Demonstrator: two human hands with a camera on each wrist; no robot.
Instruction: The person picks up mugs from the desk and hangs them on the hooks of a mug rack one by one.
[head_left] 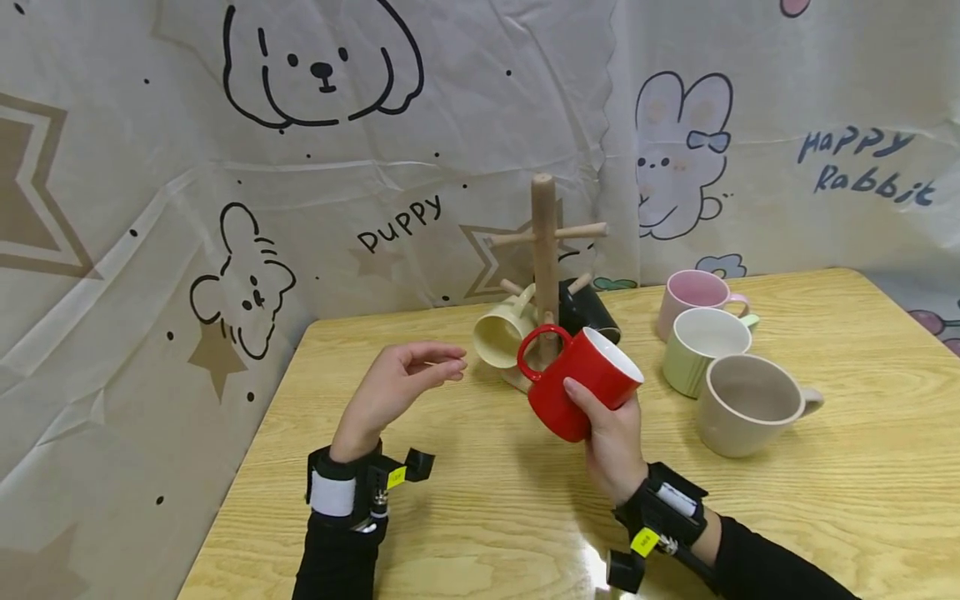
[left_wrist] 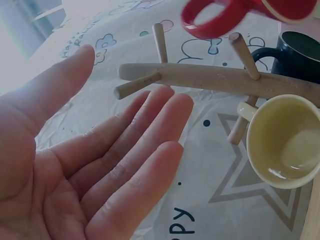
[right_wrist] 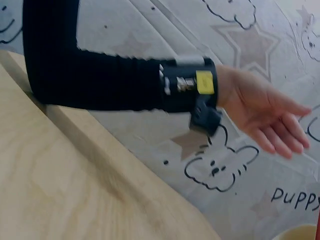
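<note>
The left hand [head_left: 393, 385] hovers empty, fingers extended; the right hand [head_left: 617, 437] grips one red mug [head_left: 577, 362] before one rack [head_left: 546, 242] with four visible pegs [head_left: 585, 231]. Best keep fingers off its handle [head_left: 551, 329]. Rightward stand three: beige mug [head_left: 738, 408], green mug [head_left: 693, 358], pink mug [head_left: 686, 293]; the rack bears two: yellow mug [head_left: 497, 337], black mug [head_left: 592, 312].

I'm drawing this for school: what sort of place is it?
Probably an indoor filming corner: there's a wooden table, cartoon-printed cloth behind it, and black wrist devices on both arms.
</note>
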